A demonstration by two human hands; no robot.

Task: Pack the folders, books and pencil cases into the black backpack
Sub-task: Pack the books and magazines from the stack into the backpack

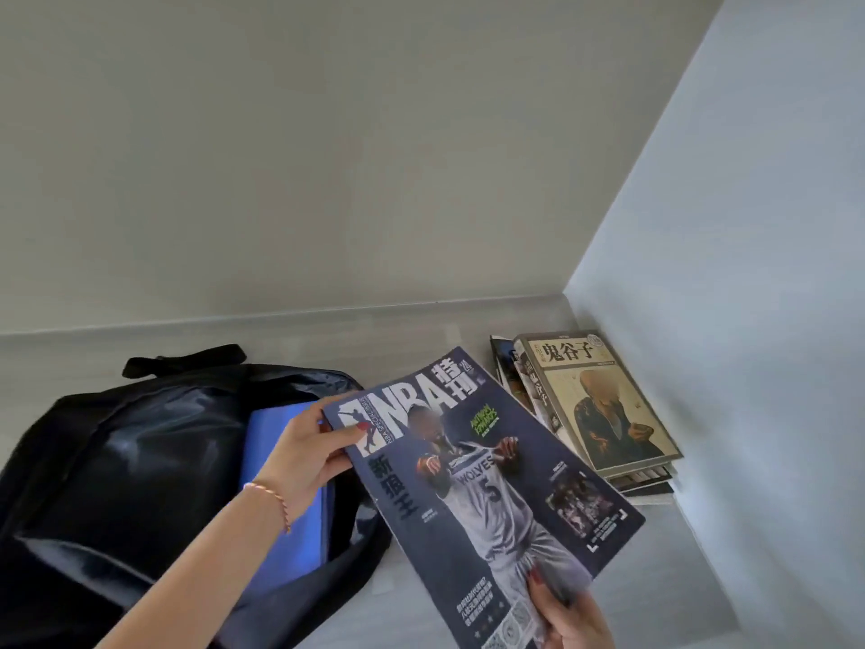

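1. Dark-covered magazine [472,480] held over the desk [655,578]; right hand [568,615] grip pinches its near edge, thumb on the cover.
2. Left hand [304,454] grip clamped on the magazine's far left corner.
3. Black backpack [117,461] lies open at left, blue folder [290,508] inside.
4. Book stack [594,409] sits in the far right corner.

A plain home room: bare pale walls [327,133] meet at 1 o'clock above a grey bench [655,578] carrying stacked books [604,405].
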